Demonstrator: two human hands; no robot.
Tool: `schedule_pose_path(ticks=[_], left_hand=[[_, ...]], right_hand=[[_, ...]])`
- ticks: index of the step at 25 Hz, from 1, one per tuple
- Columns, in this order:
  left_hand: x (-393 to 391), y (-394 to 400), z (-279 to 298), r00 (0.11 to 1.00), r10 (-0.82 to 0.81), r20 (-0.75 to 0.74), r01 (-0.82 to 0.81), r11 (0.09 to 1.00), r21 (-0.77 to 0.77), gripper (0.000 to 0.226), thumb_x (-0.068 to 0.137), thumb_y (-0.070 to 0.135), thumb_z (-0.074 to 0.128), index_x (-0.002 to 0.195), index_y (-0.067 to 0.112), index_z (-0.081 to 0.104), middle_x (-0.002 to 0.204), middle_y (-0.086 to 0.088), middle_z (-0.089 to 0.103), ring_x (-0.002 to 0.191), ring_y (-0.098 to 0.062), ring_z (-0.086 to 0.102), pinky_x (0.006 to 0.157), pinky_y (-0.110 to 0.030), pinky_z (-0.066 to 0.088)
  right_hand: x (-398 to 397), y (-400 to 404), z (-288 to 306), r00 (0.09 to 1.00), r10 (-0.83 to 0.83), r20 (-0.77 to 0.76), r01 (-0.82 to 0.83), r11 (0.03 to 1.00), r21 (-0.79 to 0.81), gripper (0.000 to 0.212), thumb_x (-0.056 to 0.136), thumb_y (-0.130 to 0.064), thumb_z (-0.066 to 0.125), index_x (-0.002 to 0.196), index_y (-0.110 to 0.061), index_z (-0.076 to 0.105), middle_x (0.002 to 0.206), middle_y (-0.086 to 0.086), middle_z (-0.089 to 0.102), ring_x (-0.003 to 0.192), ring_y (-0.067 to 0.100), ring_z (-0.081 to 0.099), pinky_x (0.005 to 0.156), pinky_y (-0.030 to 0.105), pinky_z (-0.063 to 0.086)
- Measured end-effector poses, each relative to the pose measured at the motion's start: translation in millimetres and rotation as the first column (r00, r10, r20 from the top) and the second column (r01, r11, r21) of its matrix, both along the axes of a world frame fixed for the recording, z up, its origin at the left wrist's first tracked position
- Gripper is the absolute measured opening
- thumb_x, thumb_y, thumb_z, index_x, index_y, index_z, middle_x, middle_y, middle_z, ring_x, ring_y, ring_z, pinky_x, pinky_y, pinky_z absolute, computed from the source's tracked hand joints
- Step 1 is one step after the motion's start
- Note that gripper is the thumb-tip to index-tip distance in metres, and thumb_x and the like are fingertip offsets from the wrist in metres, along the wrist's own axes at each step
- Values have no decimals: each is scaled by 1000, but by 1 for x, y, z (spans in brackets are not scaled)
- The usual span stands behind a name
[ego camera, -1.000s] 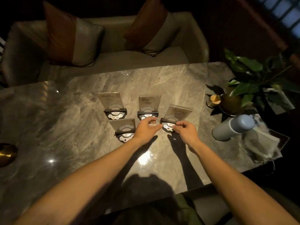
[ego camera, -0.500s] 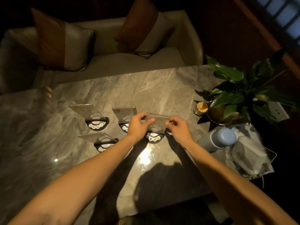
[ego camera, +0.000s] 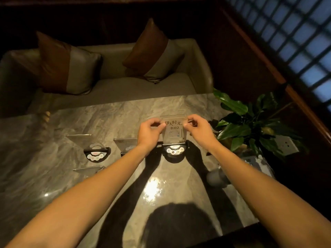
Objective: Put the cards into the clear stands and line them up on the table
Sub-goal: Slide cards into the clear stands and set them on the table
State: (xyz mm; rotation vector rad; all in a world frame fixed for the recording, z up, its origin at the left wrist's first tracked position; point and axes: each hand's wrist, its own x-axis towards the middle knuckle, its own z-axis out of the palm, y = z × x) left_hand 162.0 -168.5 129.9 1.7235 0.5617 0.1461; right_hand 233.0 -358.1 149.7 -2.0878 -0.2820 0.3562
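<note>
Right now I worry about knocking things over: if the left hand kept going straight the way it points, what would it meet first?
The left hand points right, at the clear stand it already pinches; beyond that, probably the right hand.

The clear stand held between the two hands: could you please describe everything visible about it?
The clear stand is a see-through upright panel, apparently acrylic, showing dark handwritten characters and "02". It rises from a black half-round base with pale buttons, resting on the marble table. The left hand and right hand pinch its upper side edges.
</note>
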Motion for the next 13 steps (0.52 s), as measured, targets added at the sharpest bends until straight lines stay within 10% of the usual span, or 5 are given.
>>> schedule_pose_path(ticks=[13], left_hand=[[191,-45,97,980,-23,197,5,996,92,14,87,17,76,101,13,78,92,4,75,86,-8,69,68,-15,55]], right_hand=[[195,-57,101,979,73,188,-57,994,-92,8,96,-21,64,103,-20,68,107,-5,70,102,12,66,87,37,59]])
